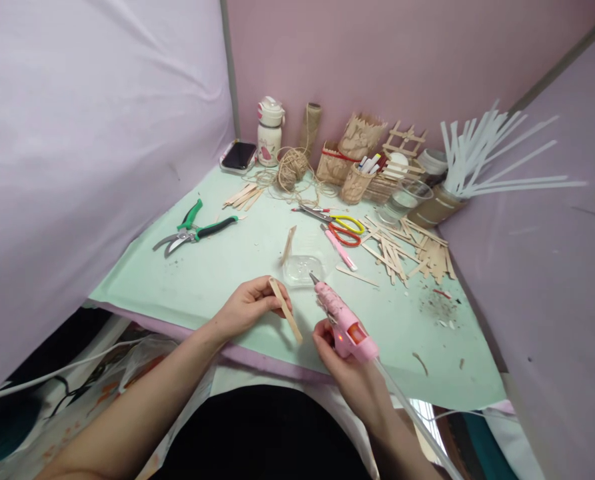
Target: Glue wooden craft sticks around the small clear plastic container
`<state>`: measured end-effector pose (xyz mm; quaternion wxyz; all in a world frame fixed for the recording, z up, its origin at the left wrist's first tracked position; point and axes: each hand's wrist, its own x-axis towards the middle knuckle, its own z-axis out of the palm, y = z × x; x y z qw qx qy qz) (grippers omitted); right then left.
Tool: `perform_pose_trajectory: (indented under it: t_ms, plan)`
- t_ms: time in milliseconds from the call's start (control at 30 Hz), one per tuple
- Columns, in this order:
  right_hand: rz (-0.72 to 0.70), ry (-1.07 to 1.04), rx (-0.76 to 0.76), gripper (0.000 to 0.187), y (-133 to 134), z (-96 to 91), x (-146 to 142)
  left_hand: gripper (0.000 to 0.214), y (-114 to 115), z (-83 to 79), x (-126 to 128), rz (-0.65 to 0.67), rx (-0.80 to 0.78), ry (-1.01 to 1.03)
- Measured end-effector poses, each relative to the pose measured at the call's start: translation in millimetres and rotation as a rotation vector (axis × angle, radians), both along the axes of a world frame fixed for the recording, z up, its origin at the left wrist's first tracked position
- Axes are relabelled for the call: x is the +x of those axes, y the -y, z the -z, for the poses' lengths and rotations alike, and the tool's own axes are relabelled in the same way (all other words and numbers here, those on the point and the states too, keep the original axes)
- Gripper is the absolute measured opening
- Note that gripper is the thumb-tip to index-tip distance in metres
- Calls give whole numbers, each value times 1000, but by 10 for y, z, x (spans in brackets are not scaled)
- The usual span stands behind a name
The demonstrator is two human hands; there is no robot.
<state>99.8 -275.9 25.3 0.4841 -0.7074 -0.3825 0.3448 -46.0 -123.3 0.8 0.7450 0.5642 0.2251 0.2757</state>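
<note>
My left hand (247, 308) pinches a wooden craft stick (286, 311) that slants down to the right over the near edge of the mint-green table (217, 267). My right hand (342, 363) is wrapped round a pink hot glue gun (341, 319). Its metal nozzle points up and left, close to the upper end of the stick and to a clear plastic tray (305, 269). A white glue rod sticks out of the gun's back toward the lower right. Another stick (288, 245) leans upright at the tray's far left corner.
Green-handled pruning shears (193, 230) lie at left. Yellow and red scissors (341, 228), a pink craft knife (339, 249) and a heap of craft sticks (410, 250) lie at right. Along the back wall stand a phone (238, 156), a bottle (269, 131), twine (291, 168), stick-built holders and white rods (482, 160).
</note>
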Motion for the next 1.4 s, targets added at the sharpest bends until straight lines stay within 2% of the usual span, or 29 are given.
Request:
perform_pose_trajectory:
  t_ms: [200,400,567,733,833,1067,1400]
  plan:
    - [-7,106,66,31,108,-1,7,25,1,15,5,-4,-67,-22]
    - [-29,92,131,18,39,-60,-58,18,5,-2,-2,27,-52,-63]
    - [11,85,147,17,-63,-80,-47,17,6,-17,-16,143,-32,-95]
    - [60,60,153,22,-212,-70,-16,25,7,-26,-37,376,-104,-75]
    - [61,8,170,20,-286,-96,-44,28,8,-32,-48,459,-151,-74]
    - [23,33,146,11,-326,-149,-85,32,-7,-6,-63,539,-160,-90]
    - [14,98,155,12,-361,-68,-127,35,-44,-41,-73,601,-135,-97]
